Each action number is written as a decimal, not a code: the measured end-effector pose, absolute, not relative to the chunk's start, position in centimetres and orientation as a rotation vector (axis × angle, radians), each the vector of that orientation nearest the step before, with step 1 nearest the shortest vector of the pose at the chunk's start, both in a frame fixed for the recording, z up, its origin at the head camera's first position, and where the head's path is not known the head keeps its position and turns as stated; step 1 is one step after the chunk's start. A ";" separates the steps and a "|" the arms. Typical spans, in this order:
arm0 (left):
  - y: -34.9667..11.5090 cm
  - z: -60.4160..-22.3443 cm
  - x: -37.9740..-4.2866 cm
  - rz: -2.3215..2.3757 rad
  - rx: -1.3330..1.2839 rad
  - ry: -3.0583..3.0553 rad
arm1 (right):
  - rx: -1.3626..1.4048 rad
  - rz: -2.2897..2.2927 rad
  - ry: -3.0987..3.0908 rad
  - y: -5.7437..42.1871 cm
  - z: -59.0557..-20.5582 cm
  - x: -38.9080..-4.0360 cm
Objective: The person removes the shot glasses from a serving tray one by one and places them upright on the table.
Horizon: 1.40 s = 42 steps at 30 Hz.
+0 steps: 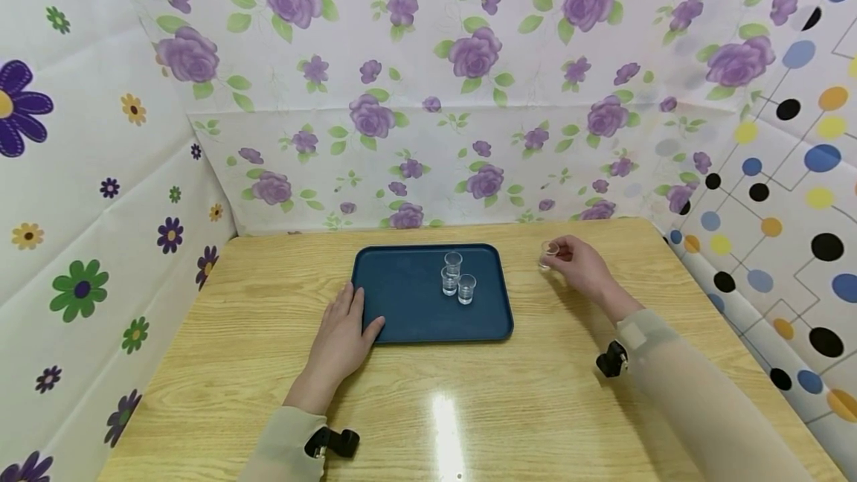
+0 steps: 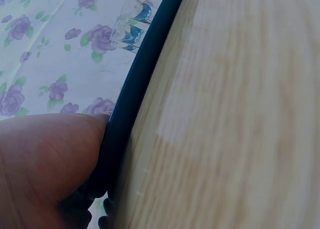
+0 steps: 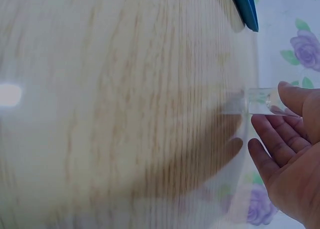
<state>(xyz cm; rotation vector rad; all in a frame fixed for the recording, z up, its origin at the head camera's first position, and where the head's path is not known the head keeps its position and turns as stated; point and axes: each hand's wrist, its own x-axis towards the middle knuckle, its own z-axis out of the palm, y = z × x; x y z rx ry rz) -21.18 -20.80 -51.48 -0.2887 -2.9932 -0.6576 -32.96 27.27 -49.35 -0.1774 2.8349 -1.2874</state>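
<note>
My right hand [image 1: 588, 268] pinches a small clear shot glass [image 1: 545, 253] between thumb and fingers, right of the tray. In the right wrist view that glass [image 3: 258, 101] is upright, with its base close to the tabletop. My left hand [image 1: 341, 333] rests at the near left corner of a dark blue rectangular tray [image 1: 402, 318], fingers extended along its left side and thumb over the front rim. Three more clear shot glasses [image 1: 466, 290] stand grouped on the right half of the tray.
The wooden table [image 1: 402, 393] carries the tray toward its far edge. Behind it hangs a cloth with purple roses [image 1: 475, 54]. A cloth with coloured dots [image 1: 790, 192] hangs on the right, and a flowered cloth [image 1: 80, 192] on the left.
</note>
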 end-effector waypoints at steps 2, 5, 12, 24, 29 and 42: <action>-20.8 -51.5 -21.2 -0.654 -0.291 -3.001 | -0.175 -1.289 2.833 27.3 -49.4 -32.9; -20.9 -51.5 -21.3 -0.651 -0.291 -3.012 | -0.171 -1.289 2.832 27.4 -49.4 -32.9; -20.9 -51.6 -21.4 -0.645 -0.295 -3.014 | -0.173 -1.294 2.839 27.4 -49.6 -32.9; -20.8 -51.5 -21.2 -0.658 -0.293 -3.003 | -0.166 -1.304 2.833 27.4 -49.7 -32.9; -20.8 -51.6 -21.3 -0.658 -0.292 -3.010 | -0.157 -1.315 2.818 27.3 -49.9 -32.9; -20.8 -51.6 -21.4 -0.660 -0.288 -3.012 | -0.213 -1.378 2.796 27.1 -49.0 -32.2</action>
